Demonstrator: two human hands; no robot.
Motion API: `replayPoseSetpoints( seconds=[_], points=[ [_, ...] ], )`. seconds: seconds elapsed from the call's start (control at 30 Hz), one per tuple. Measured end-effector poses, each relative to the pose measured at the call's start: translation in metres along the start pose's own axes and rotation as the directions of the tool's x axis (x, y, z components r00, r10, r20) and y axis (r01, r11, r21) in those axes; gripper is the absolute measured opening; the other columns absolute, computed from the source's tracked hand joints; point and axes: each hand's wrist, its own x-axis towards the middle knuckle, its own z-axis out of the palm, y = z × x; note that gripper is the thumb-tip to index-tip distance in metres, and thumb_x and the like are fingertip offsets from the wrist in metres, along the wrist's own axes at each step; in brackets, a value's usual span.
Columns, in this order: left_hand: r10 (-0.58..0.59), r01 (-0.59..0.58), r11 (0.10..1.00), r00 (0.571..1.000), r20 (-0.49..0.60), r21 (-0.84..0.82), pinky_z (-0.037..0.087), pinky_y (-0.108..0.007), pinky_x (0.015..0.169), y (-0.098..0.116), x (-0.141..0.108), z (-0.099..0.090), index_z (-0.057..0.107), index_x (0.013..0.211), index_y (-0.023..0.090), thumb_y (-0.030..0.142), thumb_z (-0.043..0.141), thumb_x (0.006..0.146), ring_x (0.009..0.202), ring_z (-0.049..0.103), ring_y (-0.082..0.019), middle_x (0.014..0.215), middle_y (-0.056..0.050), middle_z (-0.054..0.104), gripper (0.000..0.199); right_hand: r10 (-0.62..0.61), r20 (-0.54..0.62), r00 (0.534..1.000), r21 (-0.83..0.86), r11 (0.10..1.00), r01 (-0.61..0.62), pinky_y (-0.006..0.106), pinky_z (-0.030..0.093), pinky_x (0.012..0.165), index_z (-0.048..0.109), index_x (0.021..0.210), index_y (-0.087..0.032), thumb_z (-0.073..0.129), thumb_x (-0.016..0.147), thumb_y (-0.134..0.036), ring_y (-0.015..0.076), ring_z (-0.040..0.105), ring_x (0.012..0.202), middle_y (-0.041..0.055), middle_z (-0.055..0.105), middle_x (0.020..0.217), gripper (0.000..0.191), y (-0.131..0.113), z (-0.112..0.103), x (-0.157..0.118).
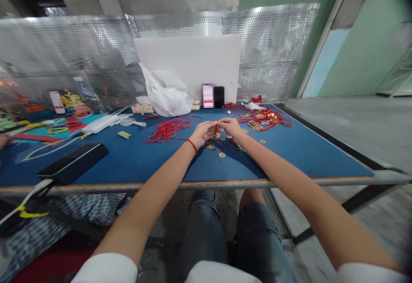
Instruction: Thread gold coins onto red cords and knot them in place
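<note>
My left hand point(205, 132) and my right hand point(232, 129) meet over the blue table, fingertips pinched close together on a red cord point(220, 144). One end of that cord hangs down toward a round brass coin point(222, 155) with a hole in it. Several more coins point(263, 141) lie under and around my hands. To the left of my hands spreads a loose heap of red cord point(169, 129). On the right lies a pile of coins strung with red cord point(264, 120). The exact knot or loop between my fingertips is too small to make out.
A white plastic bag point(167, 96) and two phones point(213, 96) stand before a white board point(193, 55). At left are a black box-shaped device point(74, 162), a white power strip point(104, 124), a green lighter point(124, 135) and coloured sheets point(38, 133). Another person's hand point(4, 140) shows at the left edge.
</note>
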Motion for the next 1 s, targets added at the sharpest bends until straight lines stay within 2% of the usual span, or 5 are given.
replayPoseSetpoints(
  seconds=[0.3,0.47,0.63,0.8,1.0],
  points=[
    [0.026,-0.027,0.999,0.999,-0.045,-0.017,0.048,-0.021,0.057,-0.003,0.004,-0.003,0.06,0.071,0.012,0.011,0.072,0.07,0.052,0.059,-0.009,0.061,-0.002,0.064,0.012,-0.2,0.02,0.98,-0.144,0.969,0.201,0.022,0.038,0.059,0.069,0.075,-0.012,0.059,0.071,-0.025,0.0105,0.048,0.058,0.0016,0.061,0.064,0.017,0.001,-0.002,0.006],
    [-0.04,0.04,0.998,0.999,0.001,-0.037,0.046,-0.021,0.054,-0.003,0.005,-0.004,0.062,0.069,0.011,0.014,0.07,0.074,0.05,0.057,-0.008,0.058,-0.002,0.063,0.009,-0.395,0.068,0.916,-0.494,0.785,0.375,0.024,0.033,0.058,0.072,0.086,-0.017,0.055,0.078,-0.028,0.0127,0.047,0.058,0.0008,0.06,0.062,0.022,0.001,-0.008,0.005],
    [-0.059,0.059,0.998,0.998,-0.002,-0.036,0.042,-0.02,0.051,-0.002,0.005,-0.002,0.061,0.066,0.011,0.014,0.069,0.074,0.046,0.052,-0.007,0.053,-0.001,0.059,0.011,-0.393,0.063,0.917,-0.69,0.647,0.324,0.025,0.031,0.059,0.069,0.085,-0.019,0.054,0.082,-0.031,0.0148,0.051,0.062,0.003,0.064,0.07,0.02,-0.007,-0.009,-0.002],
    [-0.006,0.005,0.997,1.0,-0.003,-0.08,0.04,-0.02,0.051,-0.002,0.004,0.0,0.06,0.064,0.011,0.01,0.061,0.079,0.044,0.049,-0.006,0.049,0.001,0.054,0.015,-0.443,0.07,0.894,-0.746,0.571,0.341,0.026,0.03,0.061,0.064,0.088,-0.018,0.049,0.086,-0.033,0.0164,0.053,0.068,0.005,0.065,0.076,0.021,-0.011,-0.003,-0.008],
    [0.002,-0.008,0.984,1.0,-0.031,-0.176,0.046,-0.022,0.057,-0.004,0.003,0.0,0.061,0.068,0.011,0.007,0.063,0.075,0.05,0.055,-0.008,0.057,-0.001,0.061,0.009,-0.497,0.228,0.837,-0.746,0.463,0.478,0.026,0.029,0.061,0.061,0.088,-0.019,0.048,0.088,-0.034,0.0168,0.054,0.073,0.0053,0.064,0.084,0.021,-0.01,-0.001,-0.011]
  ],
)
